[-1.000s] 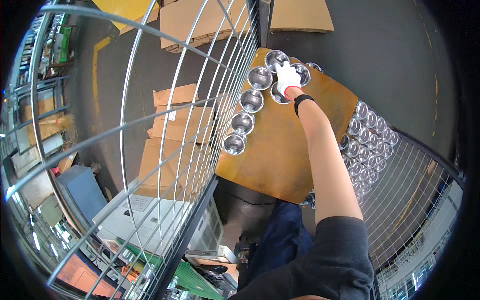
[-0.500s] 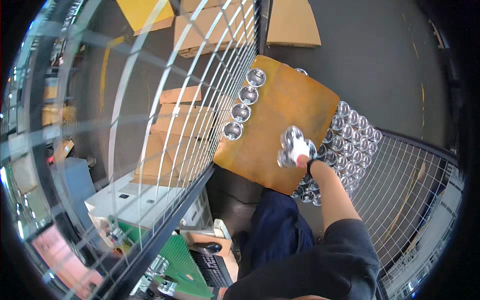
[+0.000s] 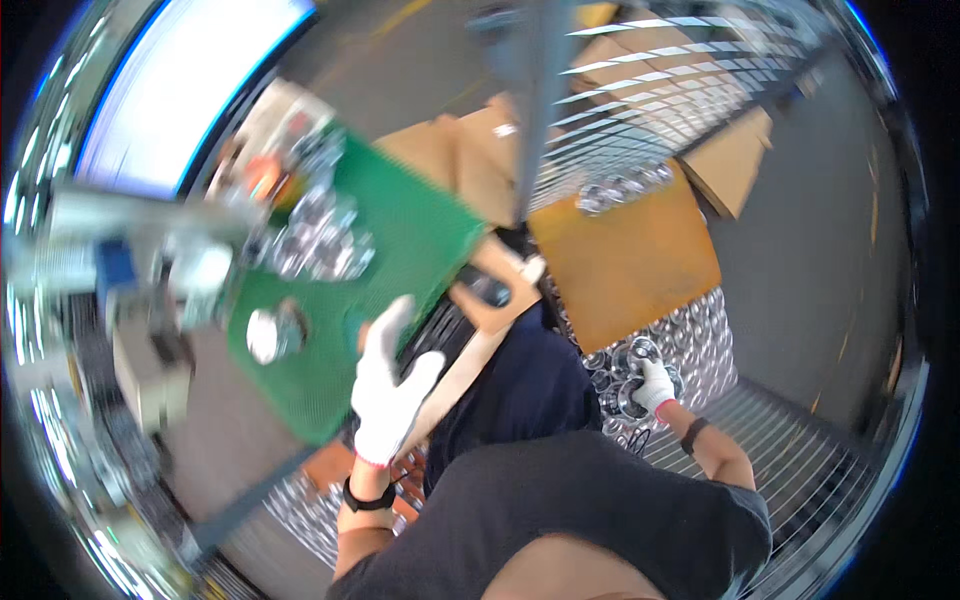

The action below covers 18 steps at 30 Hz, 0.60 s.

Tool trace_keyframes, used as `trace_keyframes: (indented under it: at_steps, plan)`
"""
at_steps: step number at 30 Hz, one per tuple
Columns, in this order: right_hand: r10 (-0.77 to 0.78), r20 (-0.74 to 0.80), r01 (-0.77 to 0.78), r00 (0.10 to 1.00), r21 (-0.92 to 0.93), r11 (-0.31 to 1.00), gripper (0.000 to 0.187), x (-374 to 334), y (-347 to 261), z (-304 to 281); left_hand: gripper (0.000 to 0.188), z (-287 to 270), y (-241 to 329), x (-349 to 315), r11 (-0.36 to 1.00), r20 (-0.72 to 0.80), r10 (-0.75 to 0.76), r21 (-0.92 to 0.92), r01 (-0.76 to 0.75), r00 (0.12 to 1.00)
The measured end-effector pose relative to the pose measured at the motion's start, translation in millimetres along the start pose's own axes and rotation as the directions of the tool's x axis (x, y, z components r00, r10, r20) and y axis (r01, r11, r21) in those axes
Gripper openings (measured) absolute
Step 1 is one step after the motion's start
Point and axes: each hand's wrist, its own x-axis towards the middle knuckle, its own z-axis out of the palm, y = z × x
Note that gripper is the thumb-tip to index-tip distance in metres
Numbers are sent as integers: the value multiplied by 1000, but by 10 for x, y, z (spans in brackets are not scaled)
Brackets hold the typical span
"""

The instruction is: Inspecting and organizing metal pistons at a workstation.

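Observation:
My left hand (image 3: 388, 392), in a white glove, is open, its thumb and fingers spread above the near edge of the green mat (image 3: 410, 205). Nothing is in it. My right hand (image 3: 655, 388), also gloved, is closed round several shiny, piston-like metal parts (image 3: 630, 398), low at the right. Below it, many similar metal parts (image 3: 708, 335) stand packed together beside a brown board (image 3: 625, 265). A row of the same parts (image 3: 625, 188) lies along the board's far edge. On the mat sit a blurred cluster of metal parts (image 3: 325, 240) and a single one (image 3: 275, 333).
A black keyboard (image 3: 435, 330) and a mouse (image 3: 487, 287) lie beside the mat's right edge. A wire mesh panel (image 3: 660, 95) rises behind the board, with another mesh side (image 3: 760, 440) at lower right. A bright screen (image 3: 190, 85) stands far left. Flattened cardboard (image 3: 730, 160) lies beyond.
My view has swung left, bringing the green mat closer and my left hand into sight. My right hand has moved off the brown board to the packed parts beside it.

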Motion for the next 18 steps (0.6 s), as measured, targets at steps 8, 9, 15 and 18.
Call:
trace_keyframes:
  at_steps: [8,9,15,18]
  plan:
    - [-655,81,656,752,-196,729,57,-20,-1852,-925,57,-653,-929,-1718,975,-359,-222,-77,208,907]
    - [-697,106,702,709,-203,683,55,-13,-2215,-1000,57,-685,-1017,-1849,972,-405,-236,-106,212,883]
    - [-865,191,862,463,-325,389,52,347,-3999,-1214,54,-893,-1116,-2461,903,-631,-420,-222,367,652]
    - [-843,137,808,520,-398,434,46,544,-4684,-1191,54,-799,-1329,-2846,856,-692,-489,-263,446,530]
